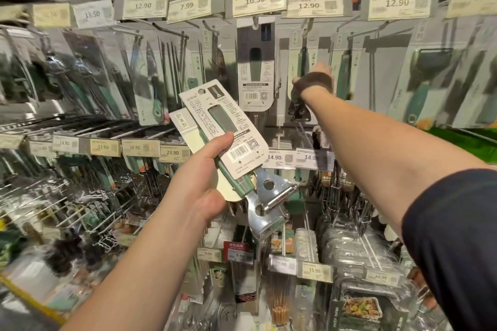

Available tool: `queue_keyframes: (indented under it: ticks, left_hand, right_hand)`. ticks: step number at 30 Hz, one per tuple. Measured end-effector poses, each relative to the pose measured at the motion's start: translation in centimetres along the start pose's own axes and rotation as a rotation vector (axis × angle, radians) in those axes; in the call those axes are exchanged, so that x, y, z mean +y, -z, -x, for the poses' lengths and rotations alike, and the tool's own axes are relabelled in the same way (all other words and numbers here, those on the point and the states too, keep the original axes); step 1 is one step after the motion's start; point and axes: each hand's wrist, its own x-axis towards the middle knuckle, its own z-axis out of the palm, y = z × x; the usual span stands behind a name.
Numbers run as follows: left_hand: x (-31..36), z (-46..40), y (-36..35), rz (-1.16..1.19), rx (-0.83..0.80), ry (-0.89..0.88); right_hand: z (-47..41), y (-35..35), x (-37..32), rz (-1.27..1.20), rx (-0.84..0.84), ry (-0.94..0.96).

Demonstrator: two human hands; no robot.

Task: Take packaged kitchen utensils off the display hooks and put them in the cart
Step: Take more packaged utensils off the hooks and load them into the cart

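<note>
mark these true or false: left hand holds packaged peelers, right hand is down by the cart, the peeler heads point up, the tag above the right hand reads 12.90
1. The left hand holds packaged peelers: true.
2. The right hand is down by the cart: false, it reaches up to a hanging package; no cart shows.
3. The peeler heads point up: false, the metal heads point down.
4. The price tag above the right hand reads 12.90: true.
</note>
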Motion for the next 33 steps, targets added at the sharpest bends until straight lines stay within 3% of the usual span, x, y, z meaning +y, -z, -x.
queue_keyframes:
  ticks: [23, 33]
  left_hand:
    - [-1.0, -2.2, -0.4, 0.029, 0.065, -0.018]
    - [-1.4, -1.9, 1.2, 0.051, 0.038, 0.001]
  right_hand:
    - [-3.8, -2.5, 1.1, 0.03, 0.071, 0.098]
    - [-0.5, 0.4, 1.4, -0.076, -0.002, 0.043]
